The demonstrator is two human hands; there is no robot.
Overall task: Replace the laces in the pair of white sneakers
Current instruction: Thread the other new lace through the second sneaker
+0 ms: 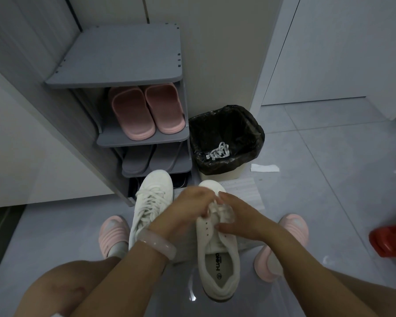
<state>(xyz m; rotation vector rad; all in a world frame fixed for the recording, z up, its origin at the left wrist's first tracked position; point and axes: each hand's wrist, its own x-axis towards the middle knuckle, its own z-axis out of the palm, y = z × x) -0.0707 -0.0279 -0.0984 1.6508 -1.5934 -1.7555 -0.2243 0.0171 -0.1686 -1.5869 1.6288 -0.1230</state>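
Two white sneakers stand on the grey floor between my feet. The left sneaker (151,202) is laced with a white lace. The right sneaker (217,255) has bare eyelets along its side, and a bundle of white lace (217,210) in clear wrapping lies over its front. My left hand (185,210) is blurred and its fingers pinch the bundle from the left. My right hand (240,219) grips the same bundle from the right, thumb below it. An old white lace (217,152) lies inside the black-lined bin (224,124).
A grey shoe rack (124,65) stands ahead with pink slippers (146,110) and grey slippers (146,160) on its shelves. A scrap of white paper (264,168) lies on the floor right of the bin. A red object (391,240) sits at the right edge.
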